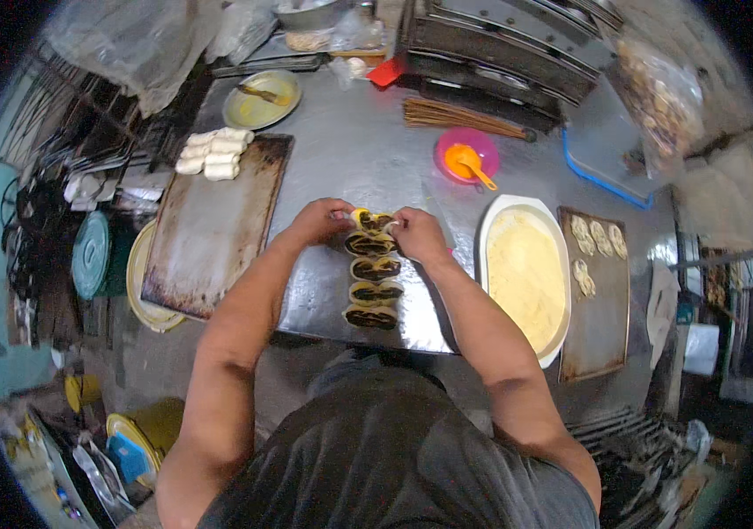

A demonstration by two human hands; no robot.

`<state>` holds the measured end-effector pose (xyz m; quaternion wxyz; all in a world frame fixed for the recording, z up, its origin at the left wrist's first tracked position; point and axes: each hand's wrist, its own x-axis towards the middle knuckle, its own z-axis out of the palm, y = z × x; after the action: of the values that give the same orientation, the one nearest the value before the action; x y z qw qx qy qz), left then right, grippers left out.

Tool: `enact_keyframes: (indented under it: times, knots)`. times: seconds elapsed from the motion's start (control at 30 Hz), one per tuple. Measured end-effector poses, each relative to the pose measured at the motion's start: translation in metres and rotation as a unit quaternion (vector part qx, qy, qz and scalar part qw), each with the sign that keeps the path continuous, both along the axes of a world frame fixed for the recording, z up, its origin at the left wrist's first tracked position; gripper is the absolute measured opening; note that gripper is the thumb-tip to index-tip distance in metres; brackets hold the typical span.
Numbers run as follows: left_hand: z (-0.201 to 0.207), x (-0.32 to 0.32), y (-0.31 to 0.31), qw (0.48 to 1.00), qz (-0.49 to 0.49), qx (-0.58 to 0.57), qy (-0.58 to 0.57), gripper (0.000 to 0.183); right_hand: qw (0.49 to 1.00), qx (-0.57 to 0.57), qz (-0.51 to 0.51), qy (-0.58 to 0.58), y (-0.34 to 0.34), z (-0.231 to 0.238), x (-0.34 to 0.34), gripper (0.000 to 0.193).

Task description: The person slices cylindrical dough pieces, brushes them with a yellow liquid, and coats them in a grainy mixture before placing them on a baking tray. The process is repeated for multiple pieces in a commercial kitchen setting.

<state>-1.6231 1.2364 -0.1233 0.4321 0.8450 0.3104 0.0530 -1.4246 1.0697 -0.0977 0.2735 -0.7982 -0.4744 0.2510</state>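
Several pieces of split dough with dark filling lie in a column on the metal table in front of me. At the far end of the column is one more filled dough piece, yellowish at its edge. My left hand pinches its left end. My right hand has its fingers closed at its right end. The piece just nearer me almost touches it. A blade-like strip lies beside my right hand, partly hidden by it.
On the left, a stained baking tray bears pale dough rolls; behind it sits a plate with a brush. To the right are a white oval basin of pale yellow crumbs, a tray of shaped dough and a pink bowl with a ladle.
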Motion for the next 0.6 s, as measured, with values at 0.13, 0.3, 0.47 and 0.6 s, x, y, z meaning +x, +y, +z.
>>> enact_keyframes:
  times: [0.13, 0.3, 0.47, 0.6]
  knots:
    - [0.022, 0.017, 0.005, 0.990, -0.002, -0.143, -0.004, 0.034, 0.995, 0.061, -0.065, 0.044, -0.018, 0.023, -0.009, 0.022]
    - [0.072, 0.085, -0.045, 0.985, -0.066, -0.148, -0.060, 0.027, 0.937, 0.078, -0.242, 0.240, -0.108, 0.046, 0.039, 0.020]
    - [0.088, 0.177, -0.133, 0.975, -0.221, 0.009, 0.012, 0.044, 0.895, 0.066, -0.375, 0.231, -0.208, 0.079, 0.085, 0.024]
    - [0.097, 0.234, -0.202, 0.973, -0.172, 0.106, 0.110, 0.046, 0.932, -0.040, -0.359, -0.041, -0.260, 0.054, 0.150, 0.044]
